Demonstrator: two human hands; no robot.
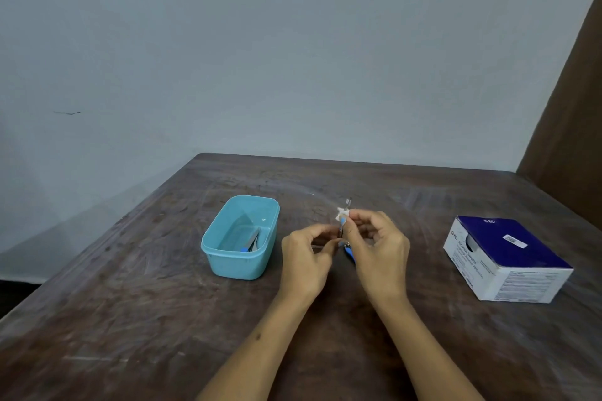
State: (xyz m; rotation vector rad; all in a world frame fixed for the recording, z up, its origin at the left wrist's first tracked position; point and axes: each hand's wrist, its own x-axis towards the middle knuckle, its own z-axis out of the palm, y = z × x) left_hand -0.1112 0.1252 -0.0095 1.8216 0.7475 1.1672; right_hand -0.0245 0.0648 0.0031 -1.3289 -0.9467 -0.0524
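R hand (378,247) pinches white swab (342,213) onto blue-handled metal tool (350,252). L hand (306,252) curled, pinching tool's mid. Both held just above table (163,319) centre. Teal tub (228,267) w/ 2nd tool (253,240) near, left side. Swab box (521,283) well apart, right side.
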